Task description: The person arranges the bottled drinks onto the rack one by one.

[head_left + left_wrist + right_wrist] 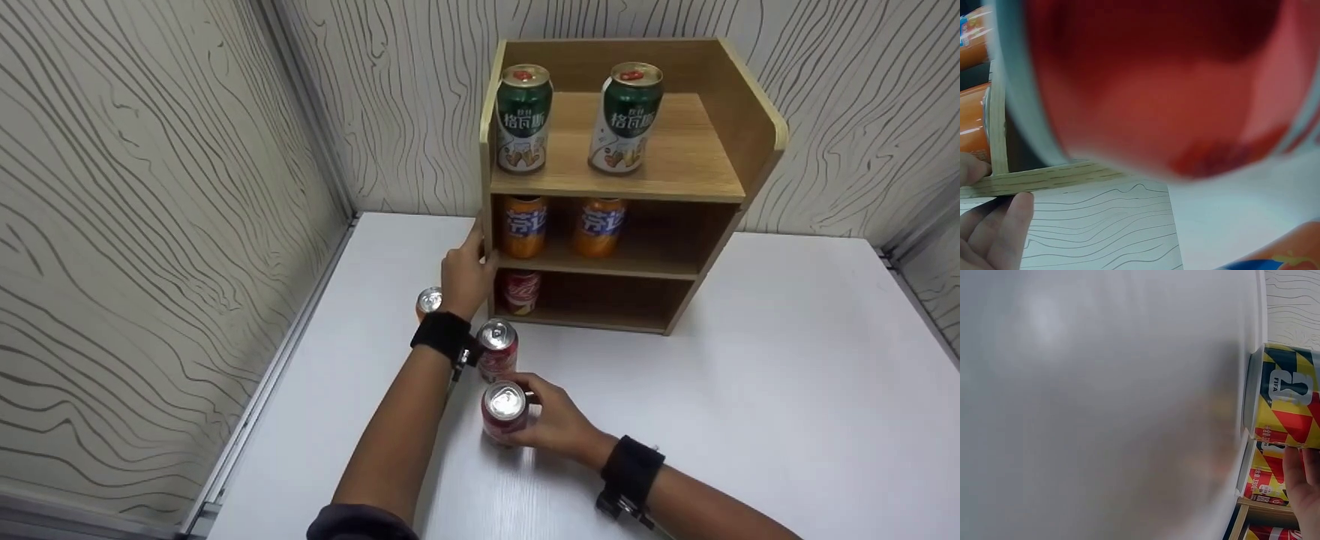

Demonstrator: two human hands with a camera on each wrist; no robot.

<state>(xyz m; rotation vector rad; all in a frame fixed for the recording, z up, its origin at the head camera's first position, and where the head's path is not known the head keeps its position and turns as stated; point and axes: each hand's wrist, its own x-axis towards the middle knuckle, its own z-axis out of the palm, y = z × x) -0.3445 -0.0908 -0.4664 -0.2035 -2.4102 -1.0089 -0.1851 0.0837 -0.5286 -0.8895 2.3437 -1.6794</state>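
Observation:
My left hand [469,277] grips the left side panel of a wooden shelf [487,142]; in the left wrist view the thumb lies inside the panel and the fingers outside. My right hand [559,424] holds a red cola can [501,431] by its side, its yellow, red and black pattern [1289,396] showing in the right wrist view. Just behind it stands another red can [497,364], close to my left wrist. A blurred red can [1174,101] fills much of the left wrist view. One more red can [520,292] stands on the bottom shelf at left.
Two green-and-white cans [523,124] [628,124] stand on the top shelf, two orange soda cans [524,232] [598,232] on the middle one. Another orange can [429,301] stands on the white table [810,390], left of the shelf. Patterned walls [150,225] border the table.

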